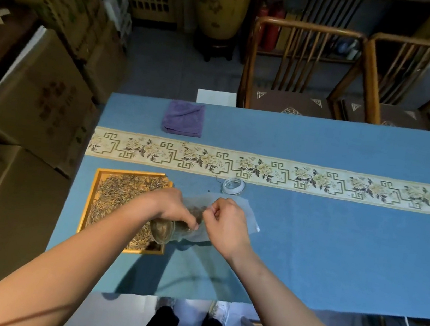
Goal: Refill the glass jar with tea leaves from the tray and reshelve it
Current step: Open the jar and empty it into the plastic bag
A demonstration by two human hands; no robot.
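A yellow wooden tray [88, 201] of dry tea leaves lies at the table's near left. Just right of it the glass jar [165, 231] is tipped on its side, its bottom toward me, with brown leaves inside. My left hand [172, 205] grips the jar from above. A sheet of translucent white paper [247, 209] lies under and beyond the jar's mouth, with a small heap of leaves on it. My right hand [226, 223] pinches the paper's edge by the jar's mouth. The jar's glass lid [233, 186] rests on the cloth behind the paper.
A blue cloth [333, 255] with a floral runner [315, 180] covers the table. A folded purple towel [183, 118] lies at the far left. Wooden chairs [303, 67] stand beyond the table, cardboard boxes [38, 101] to the left.
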